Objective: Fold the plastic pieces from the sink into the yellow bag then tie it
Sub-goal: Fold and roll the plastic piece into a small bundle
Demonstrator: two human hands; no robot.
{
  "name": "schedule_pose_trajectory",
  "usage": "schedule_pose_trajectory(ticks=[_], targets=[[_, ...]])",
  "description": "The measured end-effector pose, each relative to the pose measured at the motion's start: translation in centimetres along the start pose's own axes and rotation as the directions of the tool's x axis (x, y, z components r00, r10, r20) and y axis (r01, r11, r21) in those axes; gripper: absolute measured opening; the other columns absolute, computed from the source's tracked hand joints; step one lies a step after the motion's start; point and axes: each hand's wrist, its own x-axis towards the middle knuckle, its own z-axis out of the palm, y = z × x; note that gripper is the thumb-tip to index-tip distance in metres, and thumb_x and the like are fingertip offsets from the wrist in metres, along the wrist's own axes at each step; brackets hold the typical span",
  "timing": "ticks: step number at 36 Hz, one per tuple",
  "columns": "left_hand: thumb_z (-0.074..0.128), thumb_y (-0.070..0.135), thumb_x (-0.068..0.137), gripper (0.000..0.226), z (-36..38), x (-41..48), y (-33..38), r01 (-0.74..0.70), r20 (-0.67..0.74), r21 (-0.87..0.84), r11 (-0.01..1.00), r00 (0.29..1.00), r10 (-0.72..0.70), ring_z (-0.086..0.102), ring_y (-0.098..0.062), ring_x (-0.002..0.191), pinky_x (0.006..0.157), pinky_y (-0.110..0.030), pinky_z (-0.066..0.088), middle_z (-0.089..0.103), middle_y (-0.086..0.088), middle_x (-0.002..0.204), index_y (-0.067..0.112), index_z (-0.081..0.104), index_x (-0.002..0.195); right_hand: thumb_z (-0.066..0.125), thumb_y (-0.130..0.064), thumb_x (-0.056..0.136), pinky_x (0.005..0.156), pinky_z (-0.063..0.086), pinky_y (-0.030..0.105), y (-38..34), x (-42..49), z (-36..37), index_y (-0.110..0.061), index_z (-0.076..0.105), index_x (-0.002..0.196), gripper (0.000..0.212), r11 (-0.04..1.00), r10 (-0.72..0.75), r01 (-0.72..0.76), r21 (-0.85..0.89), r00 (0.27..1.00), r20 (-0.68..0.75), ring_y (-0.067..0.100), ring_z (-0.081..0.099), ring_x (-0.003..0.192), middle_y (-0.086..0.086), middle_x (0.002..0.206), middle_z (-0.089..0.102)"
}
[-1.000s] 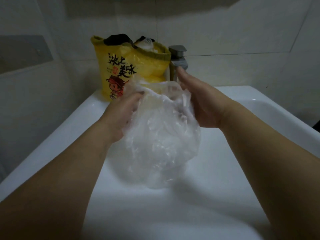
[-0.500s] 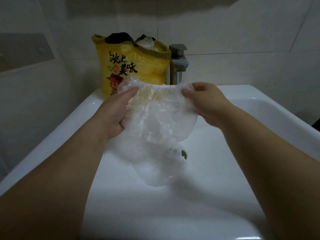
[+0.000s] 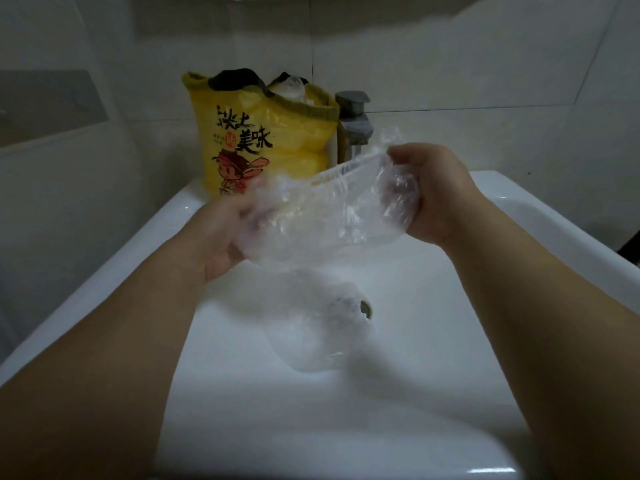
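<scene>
White ceramic filled most of the view: a rectangular sink (image 3: 145, 244) with a broad glossy rim and a shallow basin, set against walls of large pale tiles (image 3: 450, 64) in dim light. A grey metal faucet (image 3: 355, 119) stood at the sink's back edge.

Just left of the faucet the yellow bag (image 3: 256, 143) stood upright on the rim, printed with black characters and a cartoon figure. Its mouth was open, with clear wrap and something dark showing at the top. Whether the bag touched the faucet could not be told.

In front of the faucet, above the basin, a clear plastic piece (image 3: 322, 216) was stretched between both hands. The left hand (image 3: 221, 237), forward and left of the faucet, gripped the lower end with its fingers curled and blurred. The right hand (image 3: 436, 192), just in front of the faucet, held the other end bunched in curled fingers.

Farther forward of the faucet, down in the basin, a second crumpled plastic piece (image 3: 318, 327) lay against the drain (image 3: 365, 308) — partly covering it.
</scene>
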Motion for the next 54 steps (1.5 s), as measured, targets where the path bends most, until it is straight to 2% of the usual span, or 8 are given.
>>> schedule_pose_trajectory(ticks=[5, 11, 16, 23, 31, 40, 45, 54], targets=[[0.062, 0.020, 0.087, 0.064, 0.3, 0.0, -1.9, 0.122, -0.175, 0.952, 0.280, 0.969, 0.174, 0.042, -0.033, 0.128, 0.098, -0.039, 0.042, 0.039, -0.012, 0.143, 0.016, 0.034, 0.145, 0.056, -0.006, 0.085, 0.052, 0.039, 0.027, 1.2, 0.5, 0.2, -0.009, 0.058, 0.067, 0.018, 0.775, -0.214, 0.192, -0.602, 0.976, 0.037, 0.018, 0.049, 0.055, 0.005, 0.065, 0.054], [0.068, 0.017, 0.083, 0.053, 3.9, -2.2, 0.0, -0.311, 0.096, 0.516, 0.798, 0.947, 0.306, 0.055, 0.002, 0.112, 0.092, -0.016, 0.042, 0.060, 0.012, 0.126, 0.023, 0.055, 0.134, 0.054, -0.007, 0.084, 0.057, 0.037, 0.032, 2.5, 0.0, 1.5, -0.012, 0.054, 0.058, 0.026, 0.687, -0.119, 0.208, -0.696, 0.978, 0.174, 0.022, 0.047, 0.059, 0.003, 0.059, 0.051], [0.070, 0.034, 0.083, 0.023, 4.7, -2.5, -1.1, -0.262, 0.199, 0.559, 0.787, 0.963, 0.180, 0.054, -0.001, 0.059, 0.057, -0.014, 0.038, 0.060, 0.014, 0.060, 0.017, 0.066, 0.069, 0.045, -0.007, 0.090, 0.060, 0.041, 0.031, 1.9, -0.4, 1.4, -0.009, 0.048, 0.067, 0.023, 0.911, 0.006, 0.088, -0.403, 0.975, 0.224, 0.018, 0.049, 0.057, 0.003, 0.057, 0.049], [0.063, 0.039, 0.091, 0.042, 4.0, -1.8, -0.4, -0.259, -0.150, 0.426, 0.867, 0.924, 0.350, 0.067, -0.032, 0.085, 0.073, -0.036, 0.055, 0.067, -0.021, 0.095, -0.002, 0.064, 0.104, 0.064, -0.047, 0.078, 0.075, 0.057, 0.040, 1.6, 0.3, 0.6, -0.012, 0.057, 0.116, 0.052, 0.957, 0.187, -0.121, -0.262, 0.951, 0.245, 0.029, 0.071, 0.086, 0.012, 0.095, 0.071], [0.063, 0.036, 0.091, 0.020, 2.9, -0.6, -0.2, -0.146, -0.348, 0.104, 0.984, 0.921, 0.174, 0.068, -0.023, 0.097, 0.085, -0.035, 0.056, 0.068, -0.002, 0.097, 0.018, 0.069, 0.098, 0.051, -0.007, 0.096, 0.063, 0.060, 0.033, 3.0, 0.7, 1.5, -0.002, 0.058, 0.096, 0.009, 0.976, 0.214, -0.212, -0.048, 0.976, 0.045, 0.017, 0.058, 0.064, 0.007, 0.070, 0.061], [0.074, 0.051, 0.076, 0.042, 1.9, 0.8, -0.9, -0.150, -0.413, 0.013, 0.989, 0.899, 0.142, 0.070, -0.021, 0.086, 0.080, -0.040, 0.058, 0.073, -0.001, 0.092, 0.019, 0.072, 0.103, 0.061, -0.068, 0.070, 0.078, 0.056, 0.051, 2.2, 0.9, -0.2, -0.012, 0.039, 0.133, 0.087, 0.964, 0.266, -0.265, -0.027, 0.952, 0.153, 0.037, 0.065, 0.102, 0.020, 0.120, 0.061], [0.066, 0.051, 0.084, 0.034, 1.7, 1.4, -1.4, -0.162, -0.509, 0.123, 0.979, 0.837, 0.202, 0.045, -0.014, 0.055, 0.059, -0.027, 0.040, 0.046, 0.007, 0.058, 0.017, 0.067, 0.089, 0.055, -0.004, 0.093, 0.064, 0.058, 0.034, 3.4, 0.4, 2.2, -0.004, 0.059, 0.090, 0.005, 0.969, 0.120, -0.108, -0.224, 0.992, 0.040, 0.015, 0.056, 0.059, 0.008, 0.074, 0.063], [0.081, 0.052, 0.067, 0.054, 0.2, 0.7, -0.1, 0.060, -0.227, -0.104, 0.993, 0.970, -0.082, 0.067, -0.027, 0.107, 0.096, -0.050, 0.051, 0.071, -0.004, 0.114, 0.022, 0.072, 0.110, 0.041, -0.002, 0.099, 0.058, 0.054, 0.027, 2.7, 0.9, 0.6, -0.009, 0.052, 0.101, 0.014, 0.994, 0.093, -0.089, 0.066, 0.993, -0.071, 0.014, 0.048, 0.049, 0.005, 0.056, 0.056]])
